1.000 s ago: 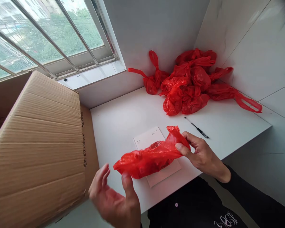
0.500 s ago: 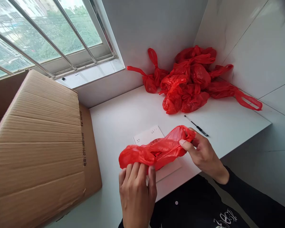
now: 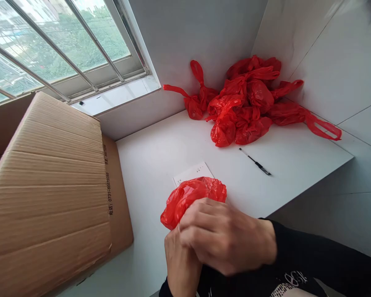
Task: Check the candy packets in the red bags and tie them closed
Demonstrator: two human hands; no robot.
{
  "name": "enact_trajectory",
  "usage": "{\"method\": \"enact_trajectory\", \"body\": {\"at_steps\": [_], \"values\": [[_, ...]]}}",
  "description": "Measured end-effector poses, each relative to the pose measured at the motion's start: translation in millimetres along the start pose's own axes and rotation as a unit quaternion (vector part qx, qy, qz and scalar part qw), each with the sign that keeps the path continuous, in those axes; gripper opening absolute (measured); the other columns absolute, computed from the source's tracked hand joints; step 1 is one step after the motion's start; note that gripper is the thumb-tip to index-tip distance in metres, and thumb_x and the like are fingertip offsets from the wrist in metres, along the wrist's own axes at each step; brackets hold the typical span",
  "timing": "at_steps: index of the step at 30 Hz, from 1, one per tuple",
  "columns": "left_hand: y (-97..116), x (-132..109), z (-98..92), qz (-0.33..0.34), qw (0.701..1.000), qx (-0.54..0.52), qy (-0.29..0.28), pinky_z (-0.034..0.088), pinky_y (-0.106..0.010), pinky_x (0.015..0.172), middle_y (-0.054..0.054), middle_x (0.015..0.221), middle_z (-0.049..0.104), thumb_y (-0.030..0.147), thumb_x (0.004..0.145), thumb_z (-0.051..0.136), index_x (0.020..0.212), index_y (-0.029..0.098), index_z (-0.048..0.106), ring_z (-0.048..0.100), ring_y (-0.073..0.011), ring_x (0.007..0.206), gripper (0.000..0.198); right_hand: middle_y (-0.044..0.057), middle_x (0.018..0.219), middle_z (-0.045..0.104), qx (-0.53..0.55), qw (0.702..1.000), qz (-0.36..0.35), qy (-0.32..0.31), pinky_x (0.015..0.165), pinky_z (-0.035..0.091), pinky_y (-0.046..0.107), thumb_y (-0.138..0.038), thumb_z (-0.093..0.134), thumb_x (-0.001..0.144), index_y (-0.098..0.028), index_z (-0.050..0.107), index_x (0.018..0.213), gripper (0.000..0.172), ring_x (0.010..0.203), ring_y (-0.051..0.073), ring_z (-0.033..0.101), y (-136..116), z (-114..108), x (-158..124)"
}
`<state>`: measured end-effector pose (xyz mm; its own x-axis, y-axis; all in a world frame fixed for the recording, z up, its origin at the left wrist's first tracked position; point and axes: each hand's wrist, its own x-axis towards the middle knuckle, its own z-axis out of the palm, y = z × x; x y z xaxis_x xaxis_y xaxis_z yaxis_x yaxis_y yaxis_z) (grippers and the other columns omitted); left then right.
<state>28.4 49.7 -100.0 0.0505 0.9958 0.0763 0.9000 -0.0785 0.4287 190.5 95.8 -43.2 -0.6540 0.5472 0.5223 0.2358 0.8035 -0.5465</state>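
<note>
A crumpled red plastic bag (image 3: 193,194) is bunched in front of me, over the white paper (image 3: 194,171) on the table. My right hand (image 3: 225,235) is closed at the near side of the bag, fingers curled together. Below it and partly covered by it, my left hand (image 3: 182,255) is closed against the same bag. The grasped part of the bag is hidden behind my fingers. Handwritten marks show on the uncovered far part of the paper.
Several tied red plastic bags (image 3: 244,103) are heaped at the back right against the wall. A black pen (image 3: 256,162) lies on the white table (image 3: 148,152). A large cardboard box (image 3: 49,185) stands at the left, below a barred window (image 3: 68,45).
My right hand has moved left and down and now crosses over my left hand. The red bag, stretched between both hands before, is now gathered into a smaller bunch.
</note>
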Motion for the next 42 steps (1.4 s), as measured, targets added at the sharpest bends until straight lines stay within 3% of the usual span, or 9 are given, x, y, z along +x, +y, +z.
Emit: {"method": "enact_trajectory", "body": {"at_steps": [4, 9, 14, 20, 26, 32, 35, 39, 42], "values": [[-2, -9, 0.7, -0.032, 0.992, 0.088, -0.090, 0.027, -0.030, 0.050, 0.000, 0.062, 0.064, 0.009, 0.090, 0.043, 0.074, 0.024, 0.053, 0.060, -0.0178, 0.051, 0.024, 0.004, 0.081, 0.066, -0.173, 0.948, 0.154, -0.218, 0.083, 0.048, 0.037, -0.004, 0.049, 0.087, -0.018, 0.060, 0.090, 0.018, 0.073, 0.020, 0.060, 30, 20, -6], [-9, -16, -3.6, -0.152, 0.975, 0.137, -0.085, 0.024, -0.029, 0.051, 0.001, 0.057, 0.059, 0.029, 0.102, 0.040, 0.080, 0.025, 0.041, 0.060, -0.0206, 0.050, 0.023, 0.004, 0.068, 0.065, -0.214, 0.888, 0.283, -0.291, 0.067, 0.039, 0.037, -0.016, 0.051, 0.095, -0.016, 0.063, 0.091, 0.012, 0.057, 0.020, 0.057, 41, 21, -19], [-17, -12, -0.8, -0.206, 0.965, 0.143, -0.081, 0.031, -0.028, 0.054, 0.001, 0.061, 0.059, 0.043, 0.103, 0.038, 0.084, 0.025, 0.037, 0.063, -0.0226, 0.058, 0.027, 0.005, 0.070, 0.065, -0.231, 0.871, 0.318, -0.295, 0.068, 0.036, 0.038, -0.028, 0.052, 0.099, -0.015, 0.062, 0.103, 0.016, 0.063, 0.023, 0.060, 40, 23, -17], [-21, -2, 6.8, -0.217, 0.968, 0.104, -0.078, 0.039, -0.031, 0.062, -0.006, 0.082, 0.072, 0.042, 0.103, 0.039, 0.109, 0.021, 0.051, 0.071, -0.0267, 0.075, 0.025, 0.006, 0.088, 0.065, -0.229, 0.898, 0.289, -0.239, 0.078, 0.037, 0.038, -0.025, 0.059, 0.095, -0.019, 0.061, 0.104, 0.011, 0.079, 0.024, 0.060, 45, 35, -20], [-19, 1, 9.9, -0.210, 0.976, -0.018, -0.045, 0.045, -0.031, 0.071, -0.003, 0.116, 0.074, 0.034, 0.102, 0.043, 0.135, 0.031, 0.047, 0.072, -0.0228, 0.088, 0.033, 0.006, 0.094, 0.061, -0.234, 0.920, 0.245, -0.200, 0.085, 0.038, 0.038, -0.027, 0.061, 0.095, -0.019, 0.061, 0.101, 0.010, 0.087, 0.023, 0.056, 53, 43, -22], [-26, 1, 10.3, -0.205, 0.976, 0.032, -0.068, 0.036, -0.029, 0.060, 0.000, 0.080, 0.070, 0.038, 0.103, 0.040, 0.102, 0.025, 0.050, 0.067, -0.0226, 0.070, 0.017, 0.007, 0.091, 0.058, -0.248, 0.914, 0.267, -0.179, 0.080, 0.039, 0.039, -0.024, 0.053, 0.097, -0.019, 0.060, 0.091, 0.010, 0.083, 0.023, 0.052, 58, 47, -23], [-28, 1, 12.6, -0.201, 0.977, 0.033, -0.059, 0.033, -0.028, 0.059, 0.000, 0.073, 0.066, 0.040, 0.103, 0.038, 0.095, 0.025, 0.045, 0.065, -0.0223, 0.066, 0.018, 0.007, 0.097, 0.058, -0.239, 0.929, 0.228, -0.170, 0.082, 0.040, 0.038, -0.017, 0.053, 0.094, -0.019, 0.060, 0.096, 0.008, 0.087, 0.023, 0.051, 55, 47, -21], [-26, 0, 11.7, -0.220, 0.975, -0.004, -0.030, 0.029, -0.028, 0.055, 0.003, 0.061, 0.059, 0.041, 0.101, 0.039, 0.088, 0.026, 0.036, 0.058, -0.0209, 0.055, 0.021, 0.007, 0.106, 0.057, -0.211, 0.945, 0.154, -0.200, 0.089, 0.041, 0.040, -0.012, 0.052, 0.093, -0.021, 0.060, 0.115, 0.025, 0.095, 0.024, 0.051, 53, 49, -18], [-24, 0, 9.6, -0.239, 0.970, -0.027, -0.020, 0.028, -0.028, 0.054, 0.005, 0.055, 0.055, 0.041, 0.100, 0.040, 0.086, 0.027, 0.033, 0.054, -0.0206, 0.050, 0.021, 0.008, 0.109, 0.057, -0.209, 0.942, 0.154, -0.211, 0.093, 0.040, 0.043, -0.015, 0.056, 0.092, -0.021, 0.061, 0.115, 0.024, 0.102, 0.026, 0.050, 56, 50, -18]]}}
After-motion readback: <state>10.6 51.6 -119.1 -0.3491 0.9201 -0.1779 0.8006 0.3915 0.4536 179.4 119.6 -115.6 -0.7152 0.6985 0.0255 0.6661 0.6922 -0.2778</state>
